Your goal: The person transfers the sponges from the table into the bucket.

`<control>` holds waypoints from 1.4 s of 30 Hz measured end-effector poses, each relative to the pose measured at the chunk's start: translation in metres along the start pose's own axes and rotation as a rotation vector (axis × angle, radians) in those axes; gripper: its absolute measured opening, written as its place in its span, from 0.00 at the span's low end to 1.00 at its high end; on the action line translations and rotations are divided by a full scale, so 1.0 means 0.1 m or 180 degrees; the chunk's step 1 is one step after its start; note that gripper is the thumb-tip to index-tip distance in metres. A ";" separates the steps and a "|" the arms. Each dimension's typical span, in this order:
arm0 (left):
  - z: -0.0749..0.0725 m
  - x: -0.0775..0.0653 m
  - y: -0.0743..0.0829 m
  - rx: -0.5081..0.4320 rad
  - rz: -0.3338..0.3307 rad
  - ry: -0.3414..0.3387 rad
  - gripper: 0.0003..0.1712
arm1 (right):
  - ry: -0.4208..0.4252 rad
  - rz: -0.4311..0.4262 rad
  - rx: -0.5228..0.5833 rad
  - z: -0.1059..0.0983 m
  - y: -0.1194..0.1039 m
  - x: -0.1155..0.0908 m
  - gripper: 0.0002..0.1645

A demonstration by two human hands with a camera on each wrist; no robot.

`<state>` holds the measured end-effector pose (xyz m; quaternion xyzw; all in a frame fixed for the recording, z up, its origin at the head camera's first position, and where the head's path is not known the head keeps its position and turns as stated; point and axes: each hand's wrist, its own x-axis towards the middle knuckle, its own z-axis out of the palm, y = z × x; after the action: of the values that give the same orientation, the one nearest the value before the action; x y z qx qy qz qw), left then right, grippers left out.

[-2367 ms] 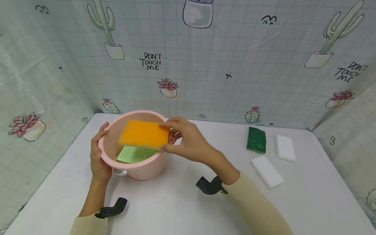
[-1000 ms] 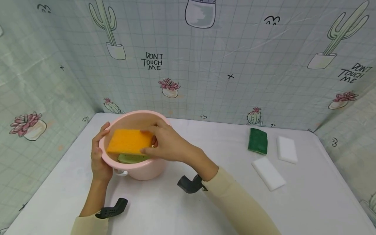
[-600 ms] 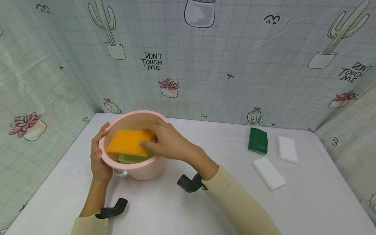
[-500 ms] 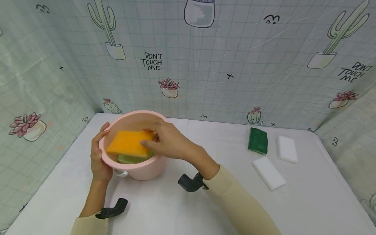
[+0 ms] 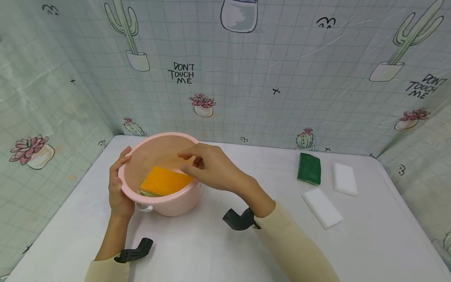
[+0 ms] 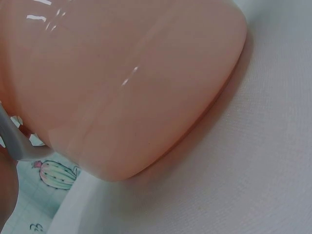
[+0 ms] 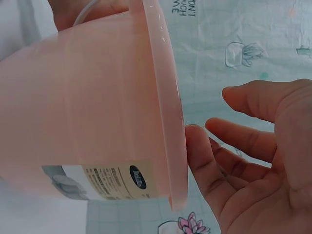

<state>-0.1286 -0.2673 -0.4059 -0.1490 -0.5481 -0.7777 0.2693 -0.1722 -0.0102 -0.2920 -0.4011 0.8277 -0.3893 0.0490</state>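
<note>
1. Left hand (image 5: 119, 190) grips the pink bucket (image 5: 176, 205) at the rim, a firm hold there on the worktop (image 5: 211, 250)!
2. Right hand (image 5: 215, 166) hangs over the bucket's mouth, fingers loosely bent, nothing in them.
3. Orange sponge (image 5: 165, 182) lies inside, a pale green edge (image 5: 148, 193) beneath: looks like a drop just completed.
4. Dark green pad (image 5: 309, 169), two white blocks (image 5: 322, 207) lie well apart, rightward; fetching one would call for clearing the rim, then reaching across.
</note>
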 end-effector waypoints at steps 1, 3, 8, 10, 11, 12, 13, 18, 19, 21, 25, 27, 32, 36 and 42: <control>0.00 0.00 0.00 -0.0003 0.0003 0.0005 0.26 | 0.0020 -0.0010 -0.0012 -0.01 0.00 -0.02 0.20; 0.00 0.00 0.00 -0.0007 0.0002 0.0022 0.26 | 0.0061 -0.0031 -0.0040 -0.02 0.02 -0.06 0.20; 0.00 0.00 -0.01 -0.0006 0.0007 0.0029 0.26 | 0.0171 -0.0054 -0.0077 -0.06 0.06 -0.16 0.19; 0.00 -0.01 -0.01 0.0001 0.0013 0.0024 0.26 | 0.0210 -0.0072 -0.0086 -0.07 0.08 -0.20 0.18; 0.00 -0.01 -0.01 0.0003 0.0013 0.0022 0.26 | 0.0228 -0.0082 -0.0098 -0.08 0.08 -0.21 0.18; 0.00 -0.01 -0.01 0.0005 0.0020 0.0020 0.26 | 0.0244 -0.0086 -0.0110 -0.09 0.09 -0.23 0.19; 0.00 -0.01 -0.01 0.0002 0.0024 0.0014 0.26 | 0.0259 -0.0086 -0.0127 -0.09 0.10 -0.26 0.19; -0.01 -0.01 -0.01 -0.0019 0.0048 -0.0026 0.26 | 0.0326 -0.0129 -0.0151 -0.10 0.16 -0.37 0.20; -0.01 0.00 -0.01 -0.0032 0.0048 -0.0036 0.26 | 0.0341 -0.0140 -0.0144 -0.10 0.17 -0.39 0.20; -0.01 0.00 -0.02 -0.0043 0.0052 -0.0049 0.26 | 0.0386 -0.0152 -0.0131 -0.11 0.19 -0.44 0.20; 0.00 0.00 -0.02 -0.0046 0.0069 -0.0062 0.26 | 0.0490 -0.0055 -0.0157 -0.13 0.25 -0.55 0.21; 0.00 0.00 -0.02 -0.0052 0.0075 -0.0057 0.26 | 0.0550 -0.0002 -0.0172 -0.14 0.28 -0.61 0.21; 0.00 0.00 -0.02 -0.0086 0.0076 -0.0044 0.26 | 0.0698 0.0029 -0.0229 -0.18 0.36 -0.78 0.21; -0.01 0.00 -0.02 -0.0075 0.0083 -0.0043 0.27 | 0.0800 0.0038 -0.0276 -0.20 0.44 -0.92 0.22; 0.00 0.00 -0.02 -0.0025 0.0095 -0.0054 0.28 | 0.0894 0.0080 -0.0362 -0.20 0.59 -1.14 0.23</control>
<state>-0.1297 -0.2670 -0.4081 -0.1647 -0.5451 -0.7745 0.2756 -0.1401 0.1039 -0.3454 -0.3345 0.8521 -0.3934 -0.0853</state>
